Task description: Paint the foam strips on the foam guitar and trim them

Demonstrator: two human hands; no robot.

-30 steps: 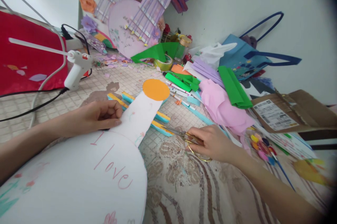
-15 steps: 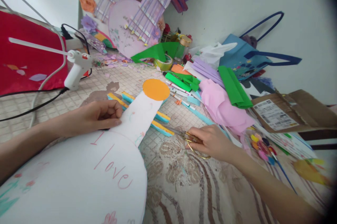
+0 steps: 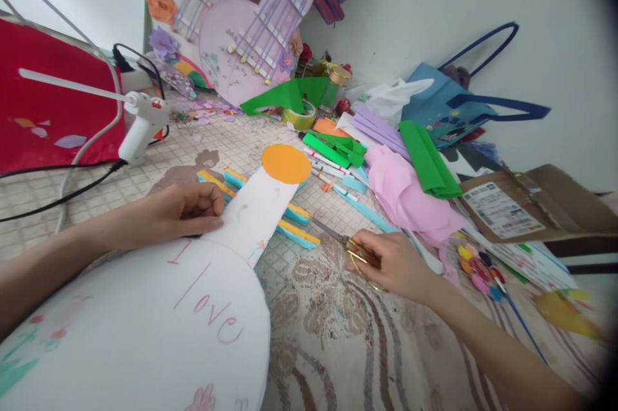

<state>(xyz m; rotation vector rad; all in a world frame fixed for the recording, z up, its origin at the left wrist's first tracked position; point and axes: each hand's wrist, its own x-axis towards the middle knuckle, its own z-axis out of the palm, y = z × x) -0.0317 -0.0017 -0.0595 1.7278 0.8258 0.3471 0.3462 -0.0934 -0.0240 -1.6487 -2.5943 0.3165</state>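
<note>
My right hand (image 3: 391, 263) is closed around the gold handles of the scissors (image 3: 340, 238), whose blades point left at the ends of the orange-and-blue strips (image 3: 299, 232). These strips stick out on both sides of the neck of a white guitar-shaped cutout (image 3: 203, 334). The cutout has pink writing and drawn flowers, and an orange disc (image 3: 286, 164) tops its neck. My left hand (image 3: 196, 211) rests at the left edge of the neck, fingers curled with the fingertips on the cutout's edge.
On the left a white glue gun (image 3: 142, 124) stands with its cable beside a red bag (image 3: 53, 102). Green, purple and pink paper (image 3: 405, 195), markers, a blue bag (image 3: 444, 102) and a cardboard package (image 3: 541, 205) lie to the right.
My right hand has moved slightly right, and the scissors' blades now point at the upper strip's end instead of lying near the lower one. My left hand has stayed in place.
</note>
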